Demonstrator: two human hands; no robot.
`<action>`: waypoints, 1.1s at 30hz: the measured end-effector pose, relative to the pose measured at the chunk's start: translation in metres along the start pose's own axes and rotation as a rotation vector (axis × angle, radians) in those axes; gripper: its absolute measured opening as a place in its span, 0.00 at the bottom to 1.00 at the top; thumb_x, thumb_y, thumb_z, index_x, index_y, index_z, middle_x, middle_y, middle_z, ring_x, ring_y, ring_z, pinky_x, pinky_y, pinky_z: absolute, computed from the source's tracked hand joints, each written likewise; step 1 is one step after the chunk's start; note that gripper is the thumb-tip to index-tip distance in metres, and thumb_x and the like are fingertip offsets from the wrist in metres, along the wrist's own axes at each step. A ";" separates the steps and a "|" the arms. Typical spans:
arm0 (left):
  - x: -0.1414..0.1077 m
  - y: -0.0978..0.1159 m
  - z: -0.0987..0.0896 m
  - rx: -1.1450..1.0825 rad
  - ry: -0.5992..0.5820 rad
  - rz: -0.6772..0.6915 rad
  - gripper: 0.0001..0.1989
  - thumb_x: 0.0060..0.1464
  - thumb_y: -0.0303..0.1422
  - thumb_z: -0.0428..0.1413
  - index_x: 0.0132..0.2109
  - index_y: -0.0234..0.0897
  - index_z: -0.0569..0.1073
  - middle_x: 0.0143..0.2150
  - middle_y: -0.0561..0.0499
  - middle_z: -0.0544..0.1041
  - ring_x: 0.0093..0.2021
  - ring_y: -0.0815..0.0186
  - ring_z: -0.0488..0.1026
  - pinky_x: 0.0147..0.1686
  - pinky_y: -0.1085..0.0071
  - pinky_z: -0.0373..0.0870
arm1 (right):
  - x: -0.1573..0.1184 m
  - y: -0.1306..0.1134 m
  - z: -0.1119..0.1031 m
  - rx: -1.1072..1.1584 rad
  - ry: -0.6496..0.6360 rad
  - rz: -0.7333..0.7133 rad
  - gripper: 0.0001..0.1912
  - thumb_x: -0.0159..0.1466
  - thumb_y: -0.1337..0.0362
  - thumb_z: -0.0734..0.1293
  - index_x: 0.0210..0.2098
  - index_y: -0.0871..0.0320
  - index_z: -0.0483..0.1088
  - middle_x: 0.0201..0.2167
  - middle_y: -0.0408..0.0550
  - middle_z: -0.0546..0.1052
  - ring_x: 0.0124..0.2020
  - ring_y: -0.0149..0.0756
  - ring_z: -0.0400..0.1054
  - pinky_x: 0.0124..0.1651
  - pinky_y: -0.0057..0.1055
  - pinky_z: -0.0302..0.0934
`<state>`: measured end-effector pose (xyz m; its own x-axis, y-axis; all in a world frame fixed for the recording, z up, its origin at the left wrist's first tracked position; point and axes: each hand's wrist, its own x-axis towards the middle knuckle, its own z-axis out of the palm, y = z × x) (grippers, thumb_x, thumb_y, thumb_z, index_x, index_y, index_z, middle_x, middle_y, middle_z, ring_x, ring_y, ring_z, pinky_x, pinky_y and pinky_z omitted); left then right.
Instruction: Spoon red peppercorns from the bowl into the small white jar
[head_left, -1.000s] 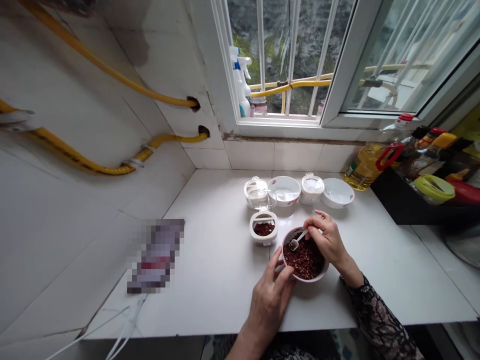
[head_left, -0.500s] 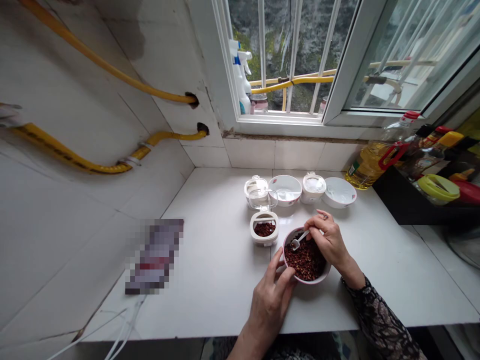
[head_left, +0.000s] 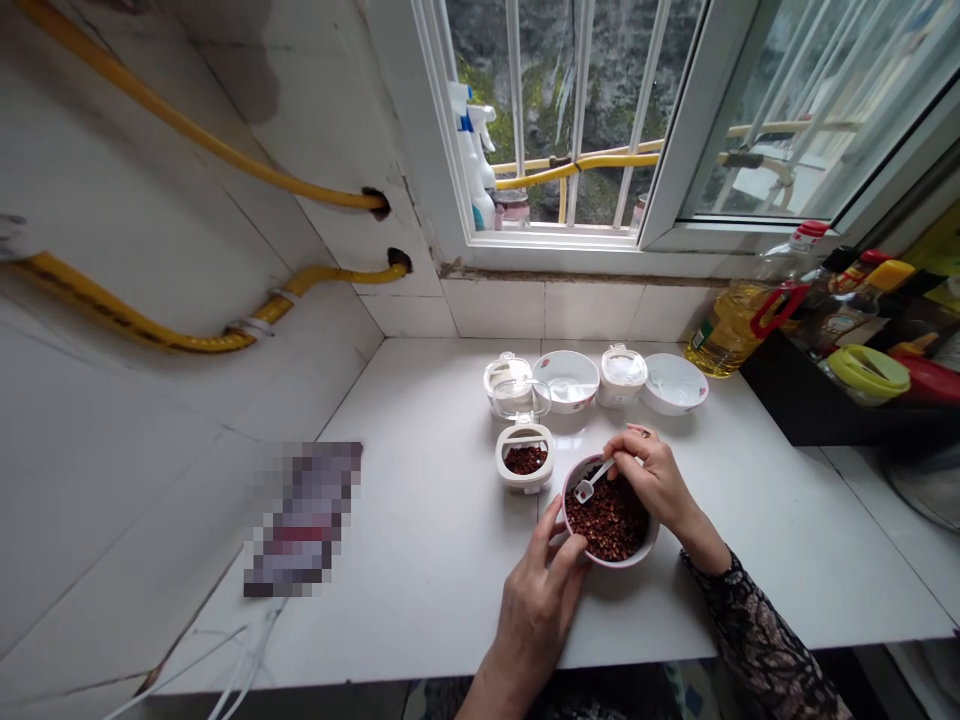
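My left hand (head_left: 541, 600) grips the left side of a white bowl (head_left: 622, 564) with a pink rim, thumb at its near edge. Dark reddish-brown dried spice, like Sichuan peppercorns (head_left: 609, 525), fills much of the bowl. Between the thumb and fingers of my right hand (head_left: 661, 485) is a small white spoon (head_left: 594, 482), its scoop over the spice near the bowl's far left side. Left of the bowl stands a seasoning jar (head_left: 525, 484), its clear lid (head_left: 517, 397) raised, with the same kind of spice inside.
Behind stand two more seasoning jars (head_left: 508, 372) (head_left: 622, 376) and two white bowls (head_left: 567, 384) (head_left: 675, 384). An oil bottle (head_left: 724, 335) and a black condiment rack (head_left: 795, 405) are at the right. A blurred-out object (head_left: 304, 520) with white cables lies left, by the wall.
The spoon's scoop has shifted slightly left inside the bowl, and its bowl end shows more clearly. My left hand keeps its hold. The whole view has shifted a little.
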<state>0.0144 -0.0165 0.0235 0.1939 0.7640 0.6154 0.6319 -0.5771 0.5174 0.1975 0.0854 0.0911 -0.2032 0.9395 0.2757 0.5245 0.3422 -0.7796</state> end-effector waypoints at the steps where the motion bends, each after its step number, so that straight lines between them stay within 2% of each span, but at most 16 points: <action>1: 0.000 0.000 0.000 0.000 -0.001 0.001 0.10 0.67 0.28 0.48 0.51 0.38 0.70 0.62 0.34 0.68 0.48 0.60 0.79 0.42 0.70 0.79 | 0.000 0.000 0.001 -0.015 -0.018 -0.031 0.11 0.60 0.69 0.59 0.27 0.53 0.70 0.19 0.40 0.76 0.31 0.39 0.71 0.61 0.47 0.53; 6: -0.002 -0.002 0.001 0.005 -0.015 0.002 0.11 0.66 0.27 0.49 0.53 0.39 0.69 0.63 0.35 0.68 0.48 0.61 0.79 0.42 0.69 0.79 | 0.000 0.003 0.001 -0.001 -0.094 -0.047 0.11 0.60 0.71 0.58 0.28 0.53 0.70 0.19 0.39 0.77 0.33 0.39 0.73 0.62 0.47 0.51; 11: -0.002 -0.002 0.002 0.010 -0.011 0.010 0.11 0.67 0.27 0.48 0.53 0.38 0.69 0.62 0.33 0.67 0.49 0.62 0.79 0.42 0.70 0.79 | 0.001 0.000 0.000 0.049 -0.116 -0.018 0.11 0.60 0.69 0.59 0.26 0.53 0.70 0.19 0.40 0.77 0.34 0.40 0.72 0.61 0.46 0.52; 13: -0.002 -0.001 0.002 0.013 -0.008 0.011 0.11 0.67 0.27 0.48 0.53 0.38 0.69 0.62 0.34 0.67 0.49 0.62 0.79 0.43 0.71 0.78 | 0.001 -0.002 -0.001 0.096 -0.114 0.034 0.10 0.59 0.68 0.59 0.26 0.54 0.71 0.19 0.41 0.77 0.32 0.40 0.72 0.57 0.43 0.57; 16: -0.002 -0.001 0.002 0.017 -0.005 0.005 0.10 0.67 0.27 0.48 0.53 0.38 0.69 0.62 0.34 0.67 0.48 0.62 0.79 0.43 0.71 0.78 | 0.001 -0.002 -0.001 0.242 -0.127 0.176 0.09 0.57 0.65 0.60 0.26 0.55 0.71 0.17 0.41 0.76 0.26 0.37 0.71 0.43 0.36 0.64; 18: -0.002 -0.001 0.002 0.017 -0.007 -0.001 0.10 0.67 0.28 0.48 0.52 0.39 0.69 0.63 0.34 0.67 0.48 0.62 0.79 0.43 0.71 0.78 | 0.001 0.000 -0.001 0.352 -0.141 0.266 0.07 0.56 0.64 0.61 0.27 0.56 0.71 0.17 0.41 0.75 0.23 0.36 0.70 0.36 0.32 0.64; 20: -0.002 -0.001 0.002 0.015 -0.008 -0.004 0.10 0.67 0.28 0.48 0.52 0.39 0.69 0.63 0.34 0.67 0.49 0.62 0.79 0.43 0.71 0.78 | 0.002 0.002 0.000 0.430 -0.142 0.321 0.07 0.54 0.62 0.62 0.26 0.56 0.71 0.16 0.41 0.75 0.22 0.36 0.69 0.34 0.31 0.63; 25: -0.002 0.000 0.002 0.017 -0.005 0.003 0.09 0.67 0.28 0.48 0.51 0.39 0.70 0.63 0.35 0.67 0.48 0.63 0.79 0.43 0.72 0.78 | 0.005 0.003 -0.002 0.526 -0.103 0.371 0.08 0.51 0.59 0.64 0.25 0.56 0.72 0.16 0.42 0.75 0.24 0.37 0.70 0.36 0.33 0.63; 30: -0.002 0.000 0.003 0.012 0.006 0.008 0.09 0.68 0.29 0.48 0.51 0.37 0.70 0.62 0.33 0.67 0.50 0.61 0.78 0.43 0.71 0.78 | 0.007 0.000 -0.007 0.548 -0.006 0.357 0.07 0.52 0.61 0.65 0.26 0.56 0.74 0.17 0.42 0.76 0.26 0.38 0.71 0.44 0.37 0.64; 33: -0.002 -0.001 0.004 0.007 0.013 0.010 0.09 0.67 0.27 0.48 0.51 0.37 0.70 0.62 0.33 0.67 0.49 0.61 0.78 0.43 0.71 0.78 | 0.009 -0.002 -0.010 0.542 0.048 0.337 0.07 0.53 0.60 0.66 0.25 0.57 0.74 0.17 0.43 0.76 0.25 0.37 0.70 0.44 0.37 0.64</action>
<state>0.0169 -0.0167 0.0192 0.1903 0.7542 0.6285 0.6350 -0.5828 0.5071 0.2030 0.0929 0.1008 -0.0564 0.9982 -0.0188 0.0577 -0.0155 -0.9982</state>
